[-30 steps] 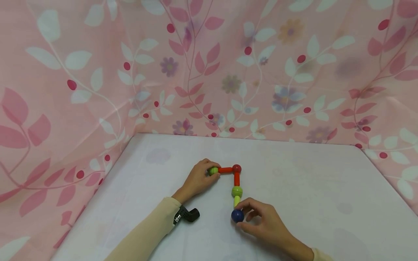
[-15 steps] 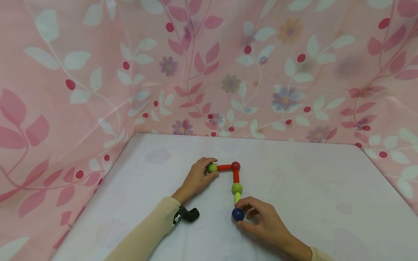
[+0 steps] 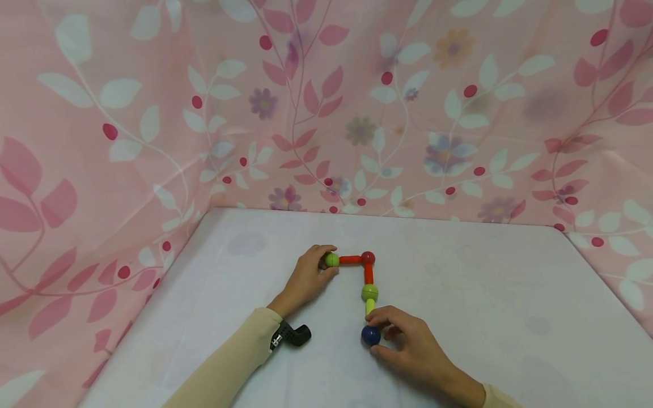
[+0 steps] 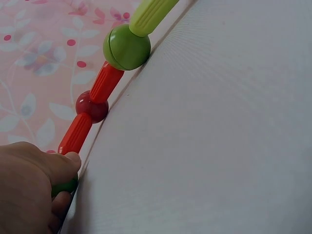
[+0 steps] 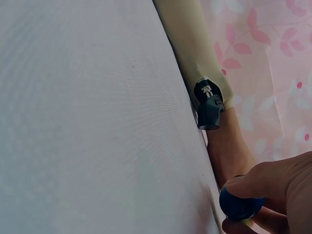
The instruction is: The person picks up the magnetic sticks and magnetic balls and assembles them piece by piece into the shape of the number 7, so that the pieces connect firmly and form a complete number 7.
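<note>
A chain of toy balls and rods lies on the white table, bent at a corner. My left hand (image 3: 308, 276) grips the green ball (image 3: 332, 260) at its far left end. From that ball a red rod (image 3: 350, 260) runs right to a dark red ball (image 4: 92, 107), where a second red rod (image 4: 106, 83) turns toward me. Below it come a light green ball (image 3: 369, 293) and a yellow-green rod (image 3: 370, 306). The dark blue ball (image 3: 370, 335) ends the chain, pinched between thumb and fingers of my right hand (image 3: 415, 343); in the right wrist view they partly cover it.
White cloth covers the table (image 3: 484, 294). Pink floral fabric (image 3: 326, 113) hangs behind it and at the left. A black wrist device (image 3: 296, 335) juts from the left sleeve (image 3: 229, 360).
The far part of the chain has shifted slightly toward the back of the table, with my left hand. My right hand and the blue ball have barely moved.
</note>
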`<state>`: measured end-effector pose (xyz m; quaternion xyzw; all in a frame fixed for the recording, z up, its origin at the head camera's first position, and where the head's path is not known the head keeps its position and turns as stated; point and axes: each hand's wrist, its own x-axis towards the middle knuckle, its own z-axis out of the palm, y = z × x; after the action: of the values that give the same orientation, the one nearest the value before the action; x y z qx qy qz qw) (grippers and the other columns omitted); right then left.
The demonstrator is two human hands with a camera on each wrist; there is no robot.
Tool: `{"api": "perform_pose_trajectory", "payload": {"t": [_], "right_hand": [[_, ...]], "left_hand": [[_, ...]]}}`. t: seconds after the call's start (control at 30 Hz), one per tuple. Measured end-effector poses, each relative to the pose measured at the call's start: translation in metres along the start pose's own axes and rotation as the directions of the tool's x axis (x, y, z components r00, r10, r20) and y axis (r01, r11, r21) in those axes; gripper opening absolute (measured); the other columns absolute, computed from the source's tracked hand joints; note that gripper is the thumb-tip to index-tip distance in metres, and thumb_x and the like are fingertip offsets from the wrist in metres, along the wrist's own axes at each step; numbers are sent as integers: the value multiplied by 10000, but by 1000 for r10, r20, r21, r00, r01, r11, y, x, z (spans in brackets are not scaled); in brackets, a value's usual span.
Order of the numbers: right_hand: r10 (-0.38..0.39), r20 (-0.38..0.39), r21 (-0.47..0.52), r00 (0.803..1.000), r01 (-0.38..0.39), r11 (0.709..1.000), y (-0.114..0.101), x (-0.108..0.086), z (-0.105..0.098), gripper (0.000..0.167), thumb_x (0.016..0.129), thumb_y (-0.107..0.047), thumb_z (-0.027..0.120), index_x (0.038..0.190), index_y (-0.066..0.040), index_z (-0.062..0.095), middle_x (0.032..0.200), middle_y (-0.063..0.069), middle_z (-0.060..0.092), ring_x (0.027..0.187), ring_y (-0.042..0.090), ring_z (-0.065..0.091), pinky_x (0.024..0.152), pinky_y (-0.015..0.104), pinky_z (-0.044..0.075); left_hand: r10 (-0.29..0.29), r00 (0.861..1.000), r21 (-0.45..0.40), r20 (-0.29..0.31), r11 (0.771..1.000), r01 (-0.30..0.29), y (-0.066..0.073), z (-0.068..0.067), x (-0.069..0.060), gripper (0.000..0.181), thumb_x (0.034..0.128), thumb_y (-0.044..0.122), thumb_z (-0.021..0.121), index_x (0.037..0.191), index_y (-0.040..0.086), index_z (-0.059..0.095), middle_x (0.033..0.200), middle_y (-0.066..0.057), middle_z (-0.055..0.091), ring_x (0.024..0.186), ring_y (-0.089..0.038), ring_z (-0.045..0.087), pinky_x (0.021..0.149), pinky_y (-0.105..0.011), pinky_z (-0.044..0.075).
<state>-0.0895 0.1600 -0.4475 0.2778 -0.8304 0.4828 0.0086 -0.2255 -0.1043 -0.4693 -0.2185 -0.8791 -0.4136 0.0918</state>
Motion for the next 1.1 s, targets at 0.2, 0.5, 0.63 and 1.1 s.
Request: {"api": "perform_pose_trajectory", "payload": {"t": [0.2, 0.5, 0.63, 1.1], "right_hand": [[-3, 27, 8, 1000, 3, 1000, 1, 0, 1, 486, 778, 51, 868, 1164, -177, 680, 1206, -48, 693, 1028, 139, 659, 820, 339, 576], [-5, 37, 7, 999, 5, 1000, 2, 1, 1, 439, 821, -40, 882, 1174, -201, 676, 1207, -75, 690, 1001, 134, 653, 820, 330, 573], [-17, 32, 3, 999, 17, 1000, 3, 0, 0, 403, 847, -97, 879, 1177, -198, 673, 1204, -64, 691, 993, 132, 650, 816, 328, 574], [-115, 4, -70, 993, 115, 991, 5, -1, 1, 502, 792, 28, 875, 1205, -193, 694, 1190, -105, 661, 991, 114, 629, 820, 321, 563]], "left_hand": [[5, 1000, 1, -2, 1000, -5, -1, 1, 0, 458, 934, 111, 800, 1358, 53, 637, 1161, -48, 621, 941, -142, 585, 834, -313, 526], [0, 1000, -5, -1, 1000, 0, -1, 1, 1, 425, 934, 99, 796, 1330, 50, 651, 1181, -54, 625, 957, -143, 591, 847, -316, 530], [-3, 1000, -11, 0, 1000, 3, -1, 1, 1, 422, 936, 97, 794, 1331, 52, 651, 1181, -56, 624, 965, -145, 592, 853, -318, 530], [1, 1000, -18, 5, 1000, -1, -1, 1, 0, 411, 938, 94, 789, 1325, 57, 654, 1187, -56, 624, 966, -152, 592, 852, -320, 529]]}}
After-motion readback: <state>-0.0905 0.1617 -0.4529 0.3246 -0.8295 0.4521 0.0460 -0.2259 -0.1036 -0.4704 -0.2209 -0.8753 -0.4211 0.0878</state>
